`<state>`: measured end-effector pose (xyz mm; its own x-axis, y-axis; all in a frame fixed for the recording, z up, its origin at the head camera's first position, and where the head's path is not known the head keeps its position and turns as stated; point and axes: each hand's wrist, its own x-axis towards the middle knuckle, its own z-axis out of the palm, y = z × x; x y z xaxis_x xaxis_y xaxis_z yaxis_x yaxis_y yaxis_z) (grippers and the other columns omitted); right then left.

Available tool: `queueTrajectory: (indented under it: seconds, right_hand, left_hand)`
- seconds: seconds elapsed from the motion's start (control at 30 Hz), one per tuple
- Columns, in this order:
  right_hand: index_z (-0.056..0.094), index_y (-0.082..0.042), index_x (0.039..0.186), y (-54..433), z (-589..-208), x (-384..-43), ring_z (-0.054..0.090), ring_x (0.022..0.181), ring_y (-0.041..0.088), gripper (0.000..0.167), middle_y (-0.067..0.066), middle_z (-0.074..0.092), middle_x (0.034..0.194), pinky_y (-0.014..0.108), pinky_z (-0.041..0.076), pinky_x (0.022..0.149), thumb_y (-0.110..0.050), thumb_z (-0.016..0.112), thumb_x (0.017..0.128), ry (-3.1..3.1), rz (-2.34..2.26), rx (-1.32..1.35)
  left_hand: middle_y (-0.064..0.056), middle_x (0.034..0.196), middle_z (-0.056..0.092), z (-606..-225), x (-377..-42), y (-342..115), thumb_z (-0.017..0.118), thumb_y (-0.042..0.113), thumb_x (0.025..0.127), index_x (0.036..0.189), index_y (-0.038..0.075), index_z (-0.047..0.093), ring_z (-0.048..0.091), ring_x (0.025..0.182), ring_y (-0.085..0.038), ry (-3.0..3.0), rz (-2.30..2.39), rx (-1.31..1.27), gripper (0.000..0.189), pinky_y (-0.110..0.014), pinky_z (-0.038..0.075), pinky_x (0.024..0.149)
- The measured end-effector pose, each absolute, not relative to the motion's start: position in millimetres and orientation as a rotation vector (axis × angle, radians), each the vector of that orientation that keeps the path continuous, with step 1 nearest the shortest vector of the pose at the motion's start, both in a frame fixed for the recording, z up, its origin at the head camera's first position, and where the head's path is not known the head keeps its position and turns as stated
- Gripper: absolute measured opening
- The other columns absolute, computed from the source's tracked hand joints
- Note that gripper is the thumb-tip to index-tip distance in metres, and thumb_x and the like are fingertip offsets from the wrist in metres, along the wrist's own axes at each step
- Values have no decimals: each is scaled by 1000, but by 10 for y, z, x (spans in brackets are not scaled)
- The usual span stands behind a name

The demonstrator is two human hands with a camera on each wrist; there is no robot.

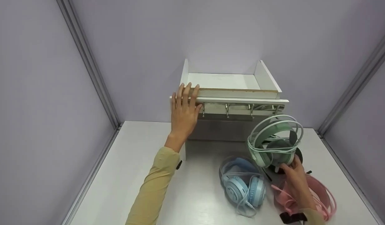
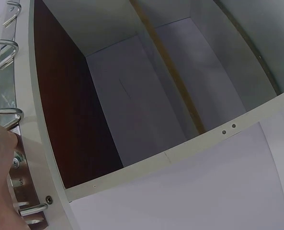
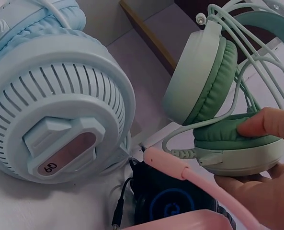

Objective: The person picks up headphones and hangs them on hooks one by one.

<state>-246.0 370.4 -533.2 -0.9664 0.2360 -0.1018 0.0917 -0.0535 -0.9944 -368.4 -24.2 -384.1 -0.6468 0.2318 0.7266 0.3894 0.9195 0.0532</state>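
Note:
In the head view, my right hand [image 1: 295,179] grips one ear cup of the green headphones [image 1: 259,157], thumb on the cushion and fingers under the shell. Their looped pale cable wraps around the headband, and they are held up just below the right end of a row of metal hooks [image 1: 227,111]. My left hand [image 1: 183,120] rests on the left end of the white shelf rack [image 1: 239,100], fingers stretched over its front board and thumb beside the leftmost hook. The left wrist view shows part of this hand [image 2: 0,177] by the hooks.
Blue headphones [image 1: 234,189] lie on the white table [image 1: 133,162] below the rack. To their right are pink headphones [image 1: 320,187], partly behind my right forearm. Black headphones [image 3: 170,199] lie behind the pink ones. Grey-lilac walls enclose the back and sides.

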Motion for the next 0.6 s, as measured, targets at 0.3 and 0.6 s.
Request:
queueTrajectory:
  seconds: [0.3, 0.6]
  right_hand:
    - [2, -3, 162, 3702, -5385, -2468, 51, 115, -11, 77, 21, 13, 166, 13, 47, 94, -13, 52, 106, -2119, 2241, -188]
    - [9, 3, 160, 3664, -5382, -2424, 58, 101, -9, 68, 29, 26, 155, 15, 50, 92, -10, 49, 106, -2164, 2133, -253]
  left_hand:
    - [-9, 165, 21, -3847, -3685, -223, 37, 43, 109, 162, 22, 21, 13, 155, -31, -2266, -237, -446, 59, -54, 14, 123]
    - [-8, 165, 20, -3836, -3697, -233, 40, 43, 108, 162, 23, 21, 12, 155, -31, -2282, -265, -441, 60, -53, 13, 124]
